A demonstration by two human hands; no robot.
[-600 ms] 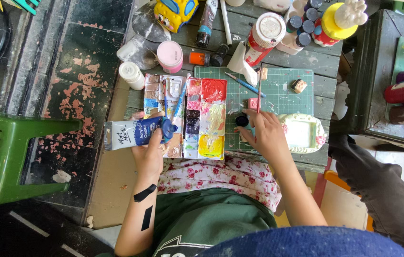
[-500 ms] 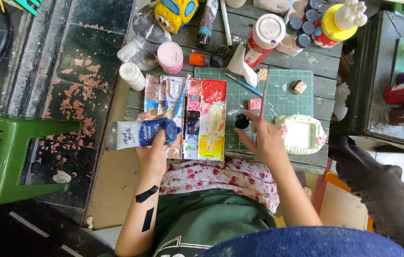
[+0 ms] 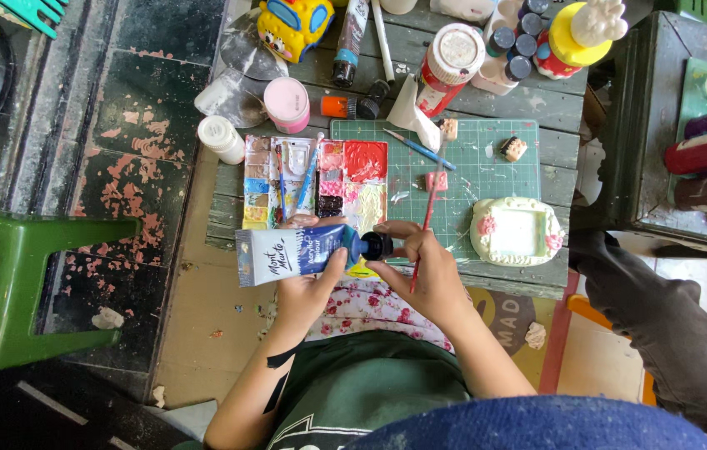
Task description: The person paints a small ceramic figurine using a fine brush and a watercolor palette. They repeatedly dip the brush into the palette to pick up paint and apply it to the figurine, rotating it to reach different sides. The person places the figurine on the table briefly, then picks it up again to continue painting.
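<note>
The left hand point(image 3: 307, 287) is wrapped around a blue-and-white paint tube point(image 3: 299, 252), holding it level with its black cap point(image 3: 377, 246) pointing toward the other hand. The right hand point(image 3: 420, 271) pinches that cap between thumb and fingertips, and the same hand also keeps a thin red-handled brush point(image 3: 424, 225) tucked between its fingers, the shaft running up and away from the grip. The tube sits just in front of the person's body, above a flowered cloth point(image 3: 362, 304) on the lap.

Just beyond the grip lies a paint palette point(image 3: 316, 179) with filled wells, and to the right of it a green cutting mat point(image 3: 470, 167) carrying a small cream picture frame point(image 3: 517, 231).

The step in hand looks like turning the cap. To do it well, the left hand would best hold the tube firmly near its shoulder without squeezing the soft body, so nothing spurts out. The right fingers should twist only the cap, keeping the brush tip clear of the wet palette and the frame.
</note>
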